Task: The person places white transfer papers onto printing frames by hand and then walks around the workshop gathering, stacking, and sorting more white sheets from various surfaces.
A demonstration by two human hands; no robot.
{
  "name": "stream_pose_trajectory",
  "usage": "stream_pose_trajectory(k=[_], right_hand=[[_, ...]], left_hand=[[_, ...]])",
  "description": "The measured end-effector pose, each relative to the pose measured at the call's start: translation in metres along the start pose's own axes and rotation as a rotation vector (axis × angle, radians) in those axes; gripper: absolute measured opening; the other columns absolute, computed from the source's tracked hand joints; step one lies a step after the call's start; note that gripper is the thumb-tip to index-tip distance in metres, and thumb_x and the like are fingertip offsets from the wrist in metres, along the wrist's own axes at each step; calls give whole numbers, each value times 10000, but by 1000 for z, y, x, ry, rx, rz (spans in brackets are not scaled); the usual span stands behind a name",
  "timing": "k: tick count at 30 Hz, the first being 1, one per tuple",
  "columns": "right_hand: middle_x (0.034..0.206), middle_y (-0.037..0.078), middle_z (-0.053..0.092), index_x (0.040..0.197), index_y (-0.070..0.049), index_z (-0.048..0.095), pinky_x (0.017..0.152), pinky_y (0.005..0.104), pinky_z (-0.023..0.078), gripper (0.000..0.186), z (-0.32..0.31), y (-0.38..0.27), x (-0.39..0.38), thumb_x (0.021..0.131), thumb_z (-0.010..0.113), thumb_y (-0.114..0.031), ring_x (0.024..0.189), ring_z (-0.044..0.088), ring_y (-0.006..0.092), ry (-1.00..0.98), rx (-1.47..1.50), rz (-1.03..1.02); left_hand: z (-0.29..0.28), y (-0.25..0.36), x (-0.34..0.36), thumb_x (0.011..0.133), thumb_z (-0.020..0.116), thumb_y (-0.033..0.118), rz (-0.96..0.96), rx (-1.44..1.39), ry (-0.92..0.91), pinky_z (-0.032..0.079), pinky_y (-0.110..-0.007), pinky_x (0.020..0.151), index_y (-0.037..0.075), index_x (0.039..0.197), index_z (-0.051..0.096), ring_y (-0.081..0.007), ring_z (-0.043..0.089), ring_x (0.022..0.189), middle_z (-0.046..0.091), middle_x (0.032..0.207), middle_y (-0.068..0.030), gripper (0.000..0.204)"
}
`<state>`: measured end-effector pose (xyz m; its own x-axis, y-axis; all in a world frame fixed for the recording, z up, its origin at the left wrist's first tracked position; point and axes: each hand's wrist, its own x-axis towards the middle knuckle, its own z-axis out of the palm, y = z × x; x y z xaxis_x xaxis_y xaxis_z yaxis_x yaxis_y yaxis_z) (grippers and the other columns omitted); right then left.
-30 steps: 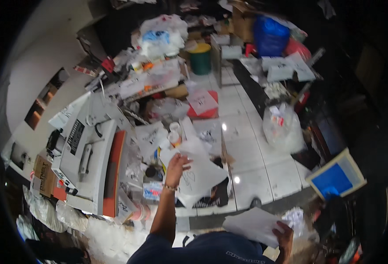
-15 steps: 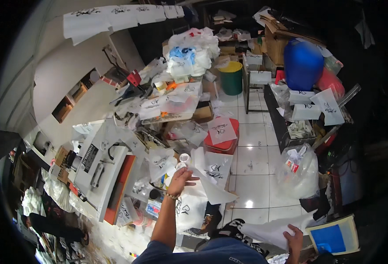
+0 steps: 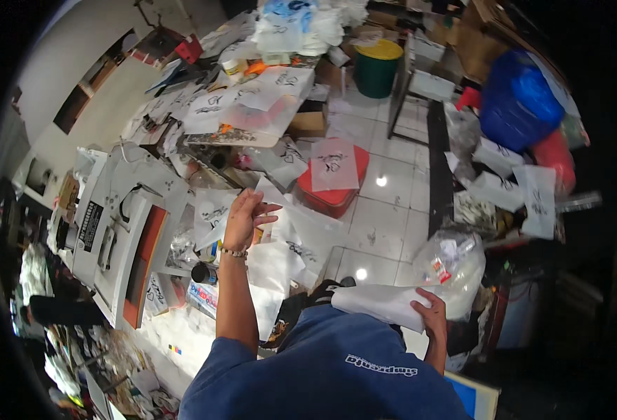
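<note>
My left hand (image 3: pixel 244 218), a beaded bracelet at its wrist, is raised with its fingers loosely bent and apart. Behind those fingers lies a thin white sheet (image 3: pixel 301 218), and no grip on it shows. Below, more white sheets (image 3: pixel 270 269) with black print spread over a work surface. On the right, close to my body, my right hand (image 3: pixel 431 310) is closed on the edge of a white sheet (image 3: pixel 375 301), which stretches across in front of my blue shirt. A dark-lidded jar (image 3: pixel 204 272) stands left of the printed sheets.
To the left is a grey press-like machine (image 3: pixel 112 238) with an orange-red edge. Ahead, a red container (image 3: pixel 329 199) carries a printed sheet. A green bin (image 3: pixel 377 73) with a yellow lid stands farther back. A clear bag (image 3: pixel 452 269) and a blue drum (image 3: pixel 518 101) are at right.
My left hand has come up and left, farther above the printed sheets. My right hand has drawn its white sheet nearer my body. The whole view has also shifted and tilted.
</note>
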<state>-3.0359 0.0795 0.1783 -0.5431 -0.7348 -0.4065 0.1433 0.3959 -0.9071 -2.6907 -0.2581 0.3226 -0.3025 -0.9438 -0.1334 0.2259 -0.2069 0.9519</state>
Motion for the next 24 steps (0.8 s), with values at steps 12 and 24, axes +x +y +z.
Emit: stream_pose_trajectory(k=[12, 24], right_hand=[[1103, 114, 647, 1187, 35, 610, 859, 259, 469, 438, 39, -114, 251, 775, 731, -54, 984, 599, 159, -412, -71, -12], [1030, 90, 657, 1199, 4, 612, 753, 247, 496, 436, 43, -224, 488, 774, 710, 12, 838, 612, 122, -730, -206, -135]], left_hand=[[22, 52, 75, 947, 503, 162, 202, 22, 338, 600, -337, 689, 41, 951, 526, -221, 677, 832, 637, 940, -109, 124], [118, 115, 139, 951, 501, 205, 446, 55, 672, 597, -367, 708, 68, 908, 500, -181, 660, 843, 625, 925, -64, 144]])
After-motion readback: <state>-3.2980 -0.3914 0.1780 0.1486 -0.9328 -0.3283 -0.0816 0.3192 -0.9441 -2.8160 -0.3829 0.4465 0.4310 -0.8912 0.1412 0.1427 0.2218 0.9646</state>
